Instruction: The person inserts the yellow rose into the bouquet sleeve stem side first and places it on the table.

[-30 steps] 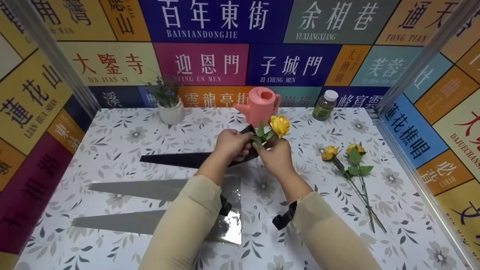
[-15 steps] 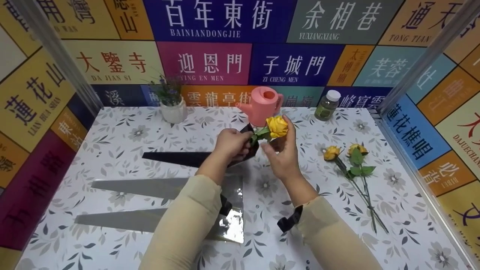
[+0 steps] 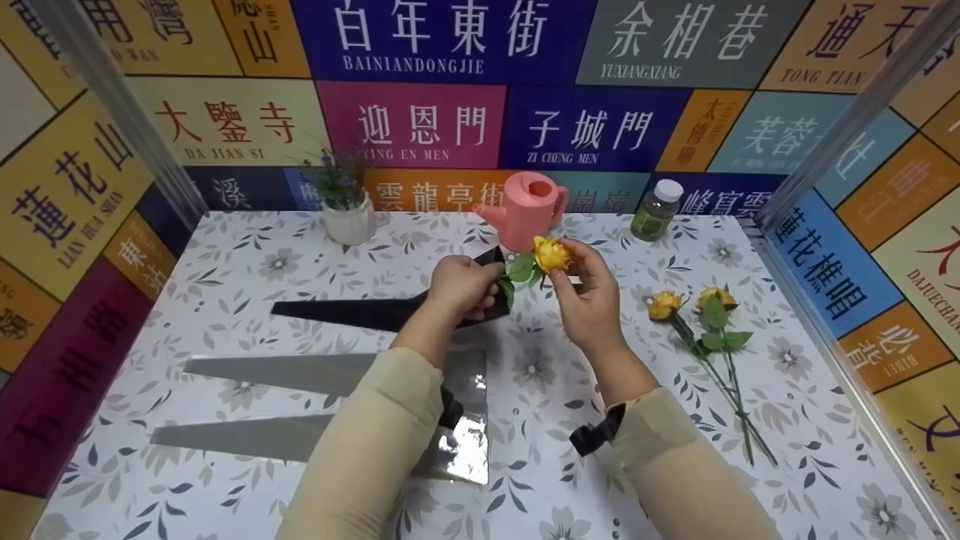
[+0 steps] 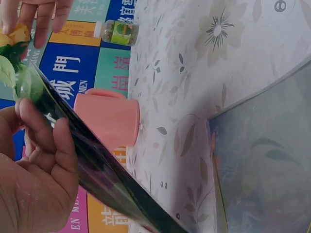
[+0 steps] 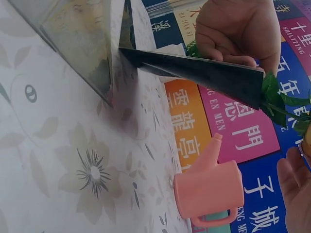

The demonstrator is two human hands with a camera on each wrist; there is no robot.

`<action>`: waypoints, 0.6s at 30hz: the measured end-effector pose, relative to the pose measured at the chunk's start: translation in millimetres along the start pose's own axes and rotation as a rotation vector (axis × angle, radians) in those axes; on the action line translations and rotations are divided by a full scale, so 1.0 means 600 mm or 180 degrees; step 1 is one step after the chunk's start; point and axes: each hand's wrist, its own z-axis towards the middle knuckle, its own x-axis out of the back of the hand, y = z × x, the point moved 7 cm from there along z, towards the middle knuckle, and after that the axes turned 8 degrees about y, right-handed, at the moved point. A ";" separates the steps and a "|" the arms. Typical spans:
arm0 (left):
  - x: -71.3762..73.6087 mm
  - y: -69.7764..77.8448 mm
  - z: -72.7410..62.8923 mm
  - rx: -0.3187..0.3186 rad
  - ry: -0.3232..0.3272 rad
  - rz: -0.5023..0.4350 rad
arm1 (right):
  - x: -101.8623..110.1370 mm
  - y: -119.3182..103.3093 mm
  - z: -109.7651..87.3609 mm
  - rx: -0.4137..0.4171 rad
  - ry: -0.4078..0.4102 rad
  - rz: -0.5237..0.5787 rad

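Note:
In the head view my left hand (image 3: 461, 289) grips the wide end of a black tapered flower sleeve (image 3: 337, 313), held raised with its narrow end pointing left. A yellow rose (image 3: 551, 253) pokes out of the sleeve's mouth, its green leaves at the opening and its lower stem hidden inside. My right hand (image 3: 592, 300) pinches the bloom between thumb and fingers. The left wrist view shows the left fingers curled along the sleeve (image 4: 104, 155) below the leaves. Seen from the right wrist, the sleeve (image 5: 209, 75) slants above the table, with leaves (image 5: 274, 99) at its mouth.
Two grey translucent sleeves (image 3: 281, 375) lie at the left, partly under the left forearm. Two yellow roses (image 3: 716, 341) with crossed stems lie at the right. Along the back stand a potted plant (image 3: 349, 221), a pink watering can (image 3: 525, 214) and a white-capped bottle (image 3: 655, 214).
The right hand has moved from the leaves at the sleeve's mouth to the bloom, and now pinches it from the right. The left hand keeps its grip on the sleeve.

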 end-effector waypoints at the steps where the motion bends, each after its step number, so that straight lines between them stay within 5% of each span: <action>1: 0.001 0.000 0.000 0.0010 0.0024 0.0008 | -0.001 0.001 -0.001 0.0018 -0.0030 -0.0013; 13: 0.002 -0.001 0.000 0.0112 -0.0026 0.0132 | -0.008 0.005 -0.009 0.0219 -0.0155 0.0032; 18: 0.002 0.000 -0.004 0.0171 -0.0106 0.0193 | -0.013 0.006 -0.015 0.0403 -0.0266 -0.0223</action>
